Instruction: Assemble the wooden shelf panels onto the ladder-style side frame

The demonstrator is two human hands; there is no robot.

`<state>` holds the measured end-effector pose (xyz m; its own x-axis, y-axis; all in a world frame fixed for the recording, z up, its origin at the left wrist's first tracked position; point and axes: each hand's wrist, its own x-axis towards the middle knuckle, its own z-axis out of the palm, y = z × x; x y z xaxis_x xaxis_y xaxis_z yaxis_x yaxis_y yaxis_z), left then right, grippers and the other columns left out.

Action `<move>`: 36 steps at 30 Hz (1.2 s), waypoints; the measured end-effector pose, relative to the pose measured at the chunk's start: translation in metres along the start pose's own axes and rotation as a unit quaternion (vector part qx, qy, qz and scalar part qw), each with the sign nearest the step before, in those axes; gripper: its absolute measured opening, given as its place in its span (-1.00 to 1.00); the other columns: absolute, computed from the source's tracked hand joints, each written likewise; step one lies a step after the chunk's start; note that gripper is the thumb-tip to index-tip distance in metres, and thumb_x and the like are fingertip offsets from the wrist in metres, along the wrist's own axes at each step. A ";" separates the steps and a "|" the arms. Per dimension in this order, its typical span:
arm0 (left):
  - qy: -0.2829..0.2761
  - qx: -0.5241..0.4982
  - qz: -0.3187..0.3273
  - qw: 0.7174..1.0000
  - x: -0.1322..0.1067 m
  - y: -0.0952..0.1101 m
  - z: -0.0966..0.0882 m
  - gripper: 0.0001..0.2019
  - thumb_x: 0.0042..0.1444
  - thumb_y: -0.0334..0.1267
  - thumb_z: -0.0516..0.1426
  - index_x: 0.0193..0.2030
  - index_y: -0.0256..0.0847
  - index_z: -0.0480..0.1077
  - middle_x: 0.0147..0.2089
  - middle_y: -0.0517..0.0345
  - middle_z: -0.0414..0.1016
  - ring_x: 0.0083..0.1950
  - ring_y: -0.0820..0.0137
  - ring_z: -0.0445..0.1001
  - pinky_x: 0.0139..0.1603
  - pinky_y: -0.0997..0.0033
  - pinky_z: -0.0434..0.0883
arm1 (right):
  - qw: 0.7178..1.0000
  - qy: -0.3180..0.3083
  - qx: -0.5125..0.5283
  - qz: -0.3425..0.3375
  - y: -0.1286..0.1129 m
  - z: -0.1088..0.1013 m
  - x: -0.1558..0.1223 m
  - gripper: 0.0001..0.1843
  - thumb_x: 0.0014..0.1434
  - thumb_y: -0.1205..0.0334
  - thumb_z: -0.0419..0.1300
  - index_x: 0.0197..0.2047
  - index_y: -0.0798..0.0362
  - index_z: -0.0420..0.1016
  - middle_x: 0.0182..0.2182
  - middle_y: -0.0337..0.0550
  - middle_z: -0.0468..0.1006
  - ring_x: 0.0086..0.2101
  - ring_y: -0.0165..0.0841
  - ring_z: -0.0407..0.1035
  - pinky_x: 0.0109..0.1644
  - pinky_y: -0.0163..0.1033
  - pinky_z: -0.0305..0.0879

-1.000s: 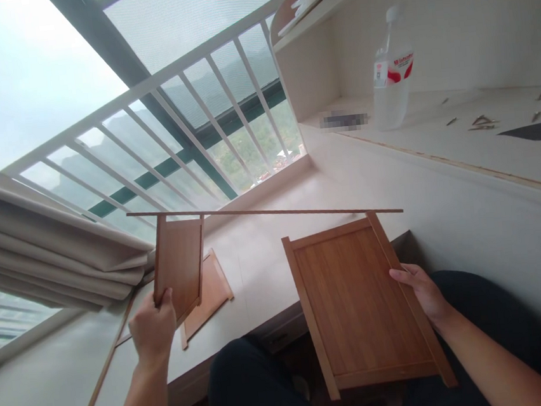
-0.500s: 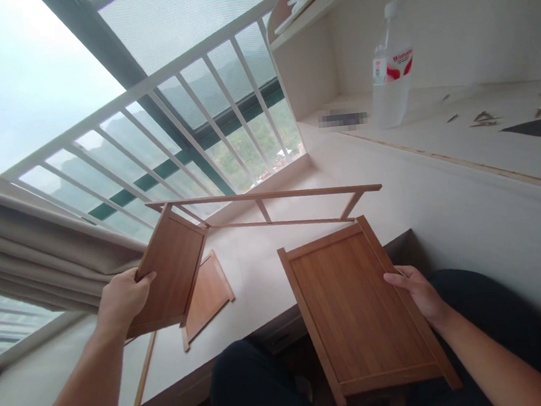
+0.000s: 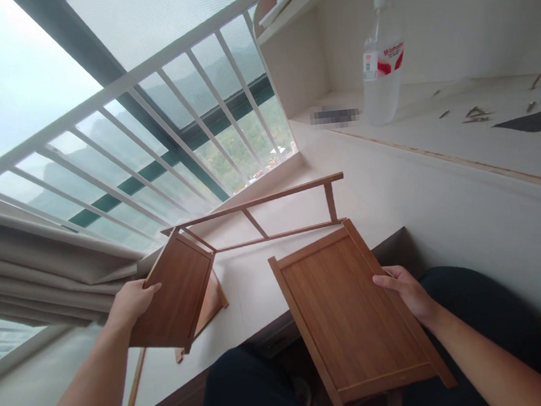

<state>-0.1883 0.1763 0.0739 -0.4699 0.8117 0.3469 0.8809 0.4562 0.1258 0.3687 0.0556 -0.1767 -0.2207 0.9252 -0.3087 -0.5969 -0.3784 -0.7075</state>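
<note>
My left hand (image 3: 134, 303) grips the outer edge of a brown wooden panel (image 3: 174, 292), thumb over its face. The far corner of that panel meets a ladder-like wooden frame (image 3: 255, 223), which slants up to the right; whether they are joined I cannot tell. Held by its right rail in my right hand (image 3: 406, 292) is a larger wooden panel (image 3: 352, 310) with side rails, tilted above my lap. Its top right corner lies close to the frame's lower right end. Partly hidden behind the left panel, another wooden panel (image 3: 212, 304) rests on the white surface.
A thin wooden strip (image 3: 133, 388) slants down at lower left. On the shelf (image 3: 437, 142) at right stand a water bottle (image 3: 383, 77) and several loose screws (image 3: 477, 113). A white railing (image 3: 162, 66) and a grey curtain (image 3: 42, 269) border the window.
The left panel has moved down a little and turned. The ladder-like frame now tilts, its left end lower and its right end further left. My right hand keeps its hold.
</note>
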 end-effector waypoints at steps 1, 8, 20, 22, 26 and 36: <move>-0.056 0.004 -0.002 0.998 0.001 -0.002 0.003 -0.84 -0.03 -0.38 0.44 -0.42 -0.44 0.60 -0.66 0.20 0.43 -0.54 0.31 0.43 -0.35 0.44 0.28 | 1.000 0.001 -0.002 0.002 0.000 0.001 0.001 -0.51 -0.11 -0.09 0.65 -0.32 0.16 0.74 -0.40 -0.03 0.73 -0.43 -0.22 0.61 -0.31 -0.21 0.53; -0.183 0.031 0.017 0.982 0.008 -0.021 0.017 -0.71 0.28 -0.24 0.23 -0.17 -0.53 0.63 -0.43 -0.03 0.60 -0.29 0.09 0.59 -0.14 0.23 0.43 | 1.000 0.001 -0.009 0.015 0.002 0.002 0.004 -0.50 -0.12 -0.09 0.66 -0.31 0.16 0.74 -0.39 -0.02 0.73 -0.42 -0.23 0.61 -0.31 -0.23 0.52; -0.031 0.025 0.056 0.998 -0.024 -0.016 0.031 -0.28 0.32 0.17 0.14 0.32 -0.49 0.40 0.44 -0.53 0.35 0.44 -0.49 0.33 0.32 -0.60 0.32 | 1.000 0.001 -0.015 0.025 0.007 0.000 0.010 -0.49 -0.07 -0.09 0.63 -0.25 0.17 0.73 -0.35 0.00 0.74 -0.39 -0.22 0.63 -0.28 -0.21 0.53; 0.012 -0.043 0.109 0.993 -0.068 -0.003 0.041 -0.18 0.32 0.36 0.00 0.37 -0.37 0.39 0.51 -0.39 0.29 0.53 -0.38 0.23 0.46 -0.54 0.21 | 1.000 0.003 -0.004 0.025 0.009 0.000 0.011 -0.48 -0.07 -0.09 0.63 -0.23 0.17 0.74 -0.33 0.02 0.75 -0.38 -0.20 0.64 -0.27 -0.20 0.54; -0.151 -0.254 0.105 0.950 -0.190 0.029 0.088 -0.16 0.17 0.53 0.04 0.14 -0.22 0.57 0.20 -0.21 0.63 0.20 -0.05 0.62 0.07 0.01 0.64 | 0.999 0.012 0.023 0.024 0.012 0.004 0.014 -0.48 -0.07 -0.07 0.64 -0.19 0.17 0.75 -0.27 0.08 0.77 -0.31 -0.13 0.67 -0.22 -0.16 0.57; -0.457 -0.602 -0.118 0.645 -0.349 0.094 0.156 -0.23 0.02 0.36 0.37 0.10 -0.32 0.62 0.10 -0.22 0.71 0.14 -0.11 0.66 0.27 -0.03 0.55 | 0.997 -0.015 -0.074 0.005 0.035 0.013 0.014 -0.52 0.04 -0.24 0.52 -0.28 0.01 0.68 -0.45 -0.06 0.65 -0.40 -0.12 0.61 -0.25 -0.06 0.54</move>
<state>0.0499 -0.0071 -0.1808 0.0484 0.8985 -0.4363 -0.0730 0.4389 0.8956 0.3343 0.0557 -0.1972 -0.2501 0.9207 -0.2995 -0.4738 -0.3861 -0.7915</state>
